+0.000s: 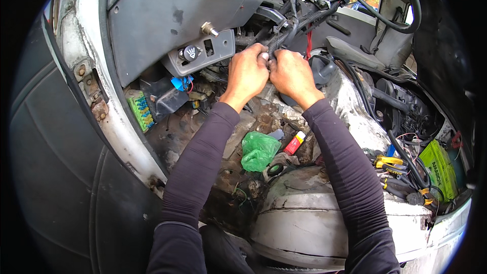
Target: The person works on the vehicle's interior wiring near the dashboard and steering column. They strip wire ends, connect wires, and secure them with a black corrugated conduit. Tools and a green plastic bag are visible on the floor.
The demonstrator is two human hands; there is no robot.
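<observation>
- The left hand [248, 73] and the right hand [294, 73] are meeting over a bendy black bundle of ribbed tube and cables [306, 21]. Both are curling closed, with thumbs close together, and seem to be gripping the bundle; the fingertips are hiding underneath, so nobody can tell just how they are pinching.
- The bundle is sitting high in the middle of the van or car, to the right of the big grey plastic dashboard [172, 30].
- The job looks like it is somewhere in the middle. Part of the bundle is already wearing its ribbed cover.
- Not everything is tidy: thin red wires [309, 44] are hanging loose beside the right hand, and a blue connector with wires [180, 83] is dangling under the dashboard. How much work is left, one cannot tell.
- Pliers with yellow handles [390, 164] are lying off to the right, so no hand is using them.
- The bundle's long way is slanting: it is coming from the upper right and running down and left to the hands. It is bending a little, not going straight. Its lower end is hiding behind the hands, so where that end is pointing cannot be told.
</observation>
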